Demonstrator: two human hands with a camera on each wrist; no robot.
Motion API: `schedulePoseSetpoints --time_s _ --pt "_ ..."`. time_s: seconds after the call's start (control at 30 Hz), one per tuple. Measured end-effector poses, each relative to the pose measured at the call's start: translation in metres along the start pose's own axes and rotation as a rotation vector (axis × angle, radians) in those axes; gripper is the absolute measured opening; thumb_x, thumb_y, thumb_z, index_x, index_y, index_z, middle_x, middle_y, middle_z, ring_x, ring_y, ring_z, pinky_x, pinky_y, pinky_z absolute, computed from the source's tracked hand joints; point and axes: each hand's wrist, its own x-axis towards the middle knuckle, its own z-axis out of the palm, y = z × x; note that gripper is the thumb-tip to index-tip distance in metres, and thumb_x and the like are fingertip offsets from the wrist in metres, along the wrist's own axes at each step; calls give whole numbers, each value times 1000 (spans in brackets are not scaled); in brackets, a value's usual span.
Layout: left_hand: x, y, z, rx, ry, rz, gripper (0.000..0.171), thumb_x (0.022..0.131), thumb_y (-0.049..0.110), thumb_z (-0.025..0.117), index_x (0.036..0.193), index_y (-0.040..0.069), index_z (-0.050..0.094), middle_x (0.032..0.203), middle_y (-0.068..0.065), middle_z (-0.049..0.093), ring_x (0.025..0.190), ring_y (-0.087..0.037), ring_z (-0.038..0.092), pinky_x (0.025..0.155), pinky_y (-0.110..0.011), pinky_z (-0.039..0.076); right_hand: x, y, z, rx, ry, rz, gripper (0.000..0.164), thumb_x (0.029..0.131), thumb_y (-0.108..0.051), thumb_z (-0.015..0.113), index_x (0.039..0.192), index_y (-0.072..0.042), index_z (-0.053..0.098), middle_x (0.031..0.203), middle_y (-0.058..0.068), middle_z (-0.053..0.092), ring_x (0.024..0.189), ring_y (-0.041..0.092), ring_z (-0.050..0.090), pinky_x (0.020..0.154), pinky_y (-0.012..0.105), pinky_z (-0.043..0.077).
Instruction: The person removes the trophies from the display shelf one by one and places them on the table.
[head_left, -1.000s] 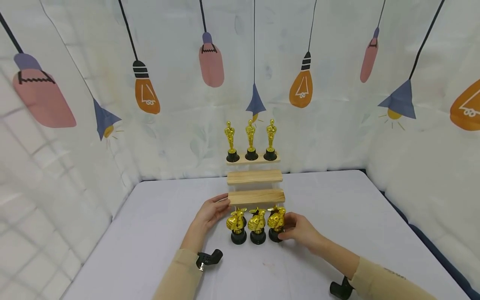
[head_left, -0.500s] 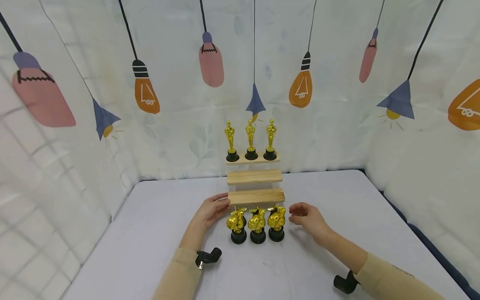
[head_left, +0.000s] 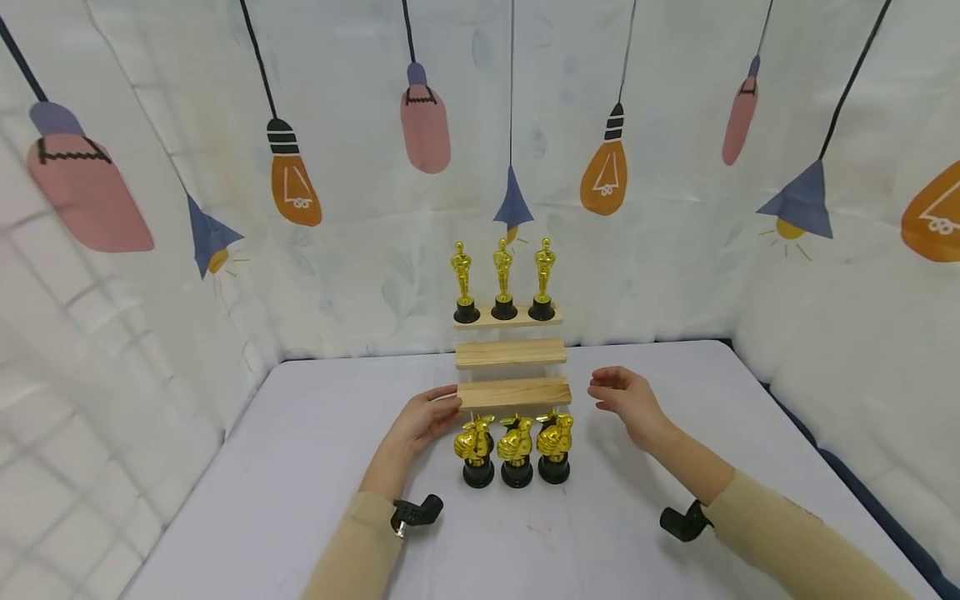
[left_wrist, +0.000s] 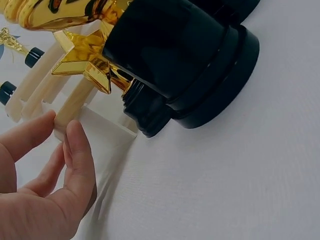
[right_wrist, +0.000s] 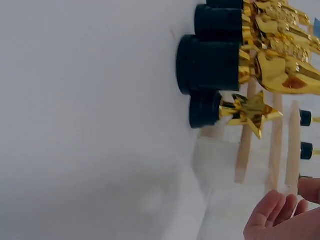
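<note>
My left hand (head_left: 427, 421) pinches the left end of the lowest wooden board (head_left: 514, 392) on a stepped display stand, between thumb and fingers in the left wrist view. To the stand's right, my right hand (head_left: 628, 406) hovers with loosely bent fingers, holding nothing. In front of the stand, three gold trophies with rounded, ridged figures, such as the right one (head_left: 555, 442), stand upright on black bases. Behind them are smaller star trophies (right_wrist: 252, 111), mostly hidden in the head view. Three gold statuettes, among them the middle one (head_left: 503, 275), stand on the top board.
The middle board (head_left: 512, 353) of the stand bears nothing. A white cloth covers the table (head_left: 315, 467). Behind it hangs a pale curtain (head_left: 360, 275) printed with lamps. Black wrist cameras (head_left: 420, 511) sit on both wrists.
My right hand has let go of the right front trophy, drawn away to the right, then moved up and back beside the stand. My left hand has stayed at the board.
</note>
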Motion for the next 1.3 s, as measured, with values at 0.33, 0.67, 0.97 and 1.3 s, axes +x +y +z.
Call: schedulePoseSetpoints --time_s 0.33,0.67,0.97,1.3 --pt "1 3 0 22 20 -12 51 99 1 67 145 -10 48 119 -18 68 96 -17 69 89 -33 58 24 -19 2 51 17 -39 36 101 -5 64 133 7 52 124 19 59 105 18 61 87 26 57" --pt "0 -1 -1 59 41 -15 50 98 1 68 144 -9 50 126 -21 65 98 -18 68 90 -34 58 41 -32 11 25 5 -104 33 102 -5 62 131 9 53 115 17 61 103 26 62 92 37 57" --pt "1 2 2 47 34 -11 51 97 2 70 144 -7 51 130 -23 62 99 -19 68 89 -33 58 66 -58 18 -10 -23 -147 39 101 -5 63 136 10 51 122 20 57 114 36 59 100 48 52" --pt "0 0 4 51 43 -6 49 98 1 68 143 -8 51 129 -23 63 98 -18 68 89 -32 58 84 -75 25 -35 -13 -167 42 100 -6 65 138 8 51 129 22 55 120 38 57 103 44 51"
